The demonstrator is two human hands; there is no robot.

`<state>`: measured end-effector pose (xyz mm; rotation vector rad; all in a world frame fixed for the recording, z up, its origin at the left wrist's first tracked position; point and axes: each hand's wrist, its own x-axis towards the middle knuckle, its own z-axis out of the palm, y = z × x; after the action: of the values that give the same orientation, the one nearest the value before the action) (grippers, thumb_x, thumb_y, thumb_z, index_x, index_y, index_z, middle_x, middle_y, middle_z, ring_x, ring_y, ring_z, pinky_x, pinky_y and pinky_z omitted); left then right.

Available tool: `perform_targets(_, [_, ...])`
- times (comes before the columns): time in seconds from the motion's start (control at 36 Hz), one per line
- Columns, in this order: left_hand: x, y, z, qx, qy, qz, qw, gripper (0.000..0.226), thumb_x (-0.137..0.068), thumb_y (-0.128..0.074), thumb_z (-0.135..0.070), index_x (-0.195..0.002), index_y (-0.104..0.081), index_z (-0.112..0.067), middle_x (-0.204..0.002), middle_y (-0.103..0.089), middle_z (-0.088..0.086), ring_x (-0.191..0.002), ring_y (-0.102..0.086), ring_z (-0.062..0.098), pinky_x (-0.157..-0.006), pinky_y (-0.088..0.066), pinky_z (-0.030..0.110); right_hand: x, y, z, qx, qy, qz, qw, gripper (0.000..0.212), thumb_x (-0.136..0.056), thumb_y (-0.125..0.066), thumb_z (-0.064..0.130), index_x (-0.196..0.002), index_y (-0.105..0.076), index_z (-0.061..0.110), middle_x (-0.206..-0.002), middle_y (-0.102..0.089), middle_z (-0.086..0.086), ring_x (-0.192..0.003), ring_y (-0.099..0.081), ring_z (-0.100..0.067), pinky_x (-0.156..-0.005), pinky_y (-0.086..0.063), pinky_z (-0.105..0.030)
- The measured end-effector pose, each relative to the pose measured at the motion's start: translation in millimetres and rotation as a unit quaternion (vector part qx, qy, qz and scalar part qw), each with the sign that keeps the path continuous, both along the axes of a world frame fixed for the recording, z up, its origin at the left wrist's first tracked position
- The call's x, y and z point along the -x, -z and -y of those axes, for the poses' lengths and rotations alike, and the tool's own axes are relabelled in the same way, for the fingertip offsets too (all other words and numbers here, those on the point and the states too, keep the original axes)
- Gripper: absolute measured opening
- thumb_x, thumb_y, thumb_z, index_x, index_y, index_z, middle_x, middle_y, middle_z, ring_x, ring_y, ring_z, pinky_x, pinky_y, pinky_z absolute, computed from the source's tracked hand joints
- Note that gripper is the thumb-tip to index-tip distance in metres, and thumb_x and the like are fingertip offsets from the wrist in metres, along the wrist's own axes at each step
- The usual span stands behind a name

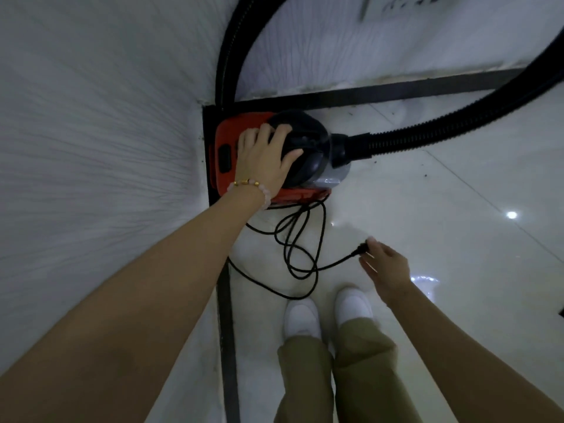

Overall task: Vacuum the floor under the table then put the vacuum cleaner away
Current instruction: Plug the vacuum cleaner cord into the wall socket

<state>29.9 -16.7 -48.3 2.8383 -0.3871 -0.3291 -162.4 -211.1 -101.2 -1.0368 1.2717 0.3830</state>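
I see the vacuum [305, 166] jammed into the corner, wall [91, 148] tight on its left and behind, so my only approach is from the right and the near side. The hose [442, 129] leaves its right end and arcs up over it, barring that side low down, and the cord [293, 248] lies in loose loops on the floor [457, 193] between vacuum and shoes [329, 315]. Bare tile is open to the right, past the right hand [386, 270] at the plug [361, 250].
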Motion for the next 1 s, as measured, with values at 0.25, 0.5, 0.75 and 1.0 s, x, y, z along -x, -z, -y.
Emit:
perform_targets(0.25, [-17,-34,10,-0.089,0.012,-0.177,0.98,0.046,-0.099,-0.036,-0.036,-0.139,-0.036,-0.013,-0.137,-0.042,0.023,-0.126,-0.039,0.038,-0.109,-0.028,0.046,-13,-78,55,-0.068,0.049,0.063,0.994,0.027,-0.095,-0.048,0.04,-0.099,-0.057,0.015,-0.107,-0.065,0.0,-0.108,-0.06,-0.021,-0.1,-0.043,-0.042])
perform_targets(0.5, [-20,-55,36,-0.11,0.004,-0.23,0.967,0.05,-0.099,-0.04,-0.029,-0.141,-0.033,-0.003,-0.141,-0.037,0.025,-0.124,-0.04,0.042,-0.104,-0.037,0.044,-17,-118,113,-0.024,0.13,0.035,0.991,0.038,-0.097,-0.04,0.051,-0.088,-0.053,0.016,-0.068,-0.046,0.002,-0.061,-0.045,-0.014,-0.07,-0.046,-0.03])
perform_targets(0.75, [-13,-57,60,-0.107,-0.028,-0.214,0.971,0.049,-0.097,-0.044,-0.022,-0.142,-0.035,-0.005,-0.14,-0.039,0.023,-0.124,-0.04,0.041,-0.104,-0.037,0.044,-43,-136,215,-0.076,0.191,0.076,0.976,0.026,-0.093,-0.046,0.028,-0.07,-0.039,0.018,-0.056,-0.039,0.003,-0.056,-0.034,-0.014,-0.062,-0.035,-0.029])
perform_targets(1.0, [-8,-39,74,-0.125,-0.111,-0.176,0.97,0.049,-0.096,-0.05,-0.02,-0.139,-0.04,0.001,-0.14,-0.043,0.025,-0.128,-0.04,0.039,-0.109,-0.03,0.041,-88,-129,286,-0.1,0.125,0.181,0.97,0.049,-0.052,-0.079,0.014,-0.091,-0.049,0.006,-0.089,-0.062,-0.007,-0.063,-0.054,-0.01,-0.054,-0.05,-0.017])
